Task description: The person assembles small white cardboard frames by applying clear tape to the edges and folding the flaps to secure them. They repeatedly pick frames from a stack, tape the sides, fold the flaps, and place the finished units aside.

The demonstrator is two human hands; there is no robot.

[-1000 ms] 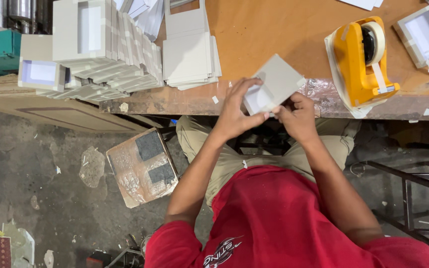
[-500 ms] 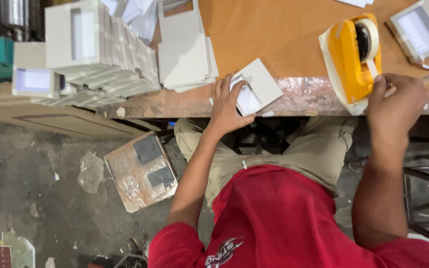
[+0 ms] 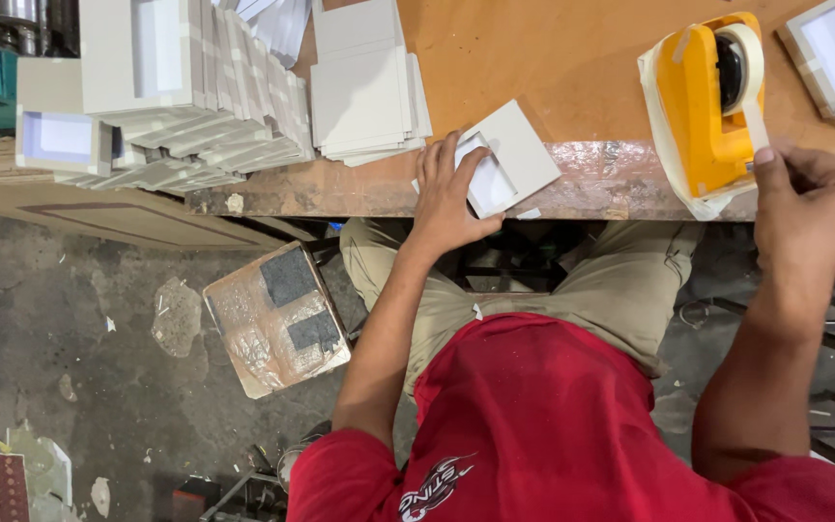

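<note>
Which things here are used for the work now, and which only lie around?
In use: small box under the left hand; tape dispenser, tape end at the right hand.
Lying about: card stack; box pile; floor tray.

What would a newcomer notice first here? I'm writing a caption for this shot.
The yellow tape dispenser at the bench's right edge stands out, with the right hand pulling its tape. Mid-bench, the left hand presses a small grey box, and stacked grey boards crowd the far left.
</note>
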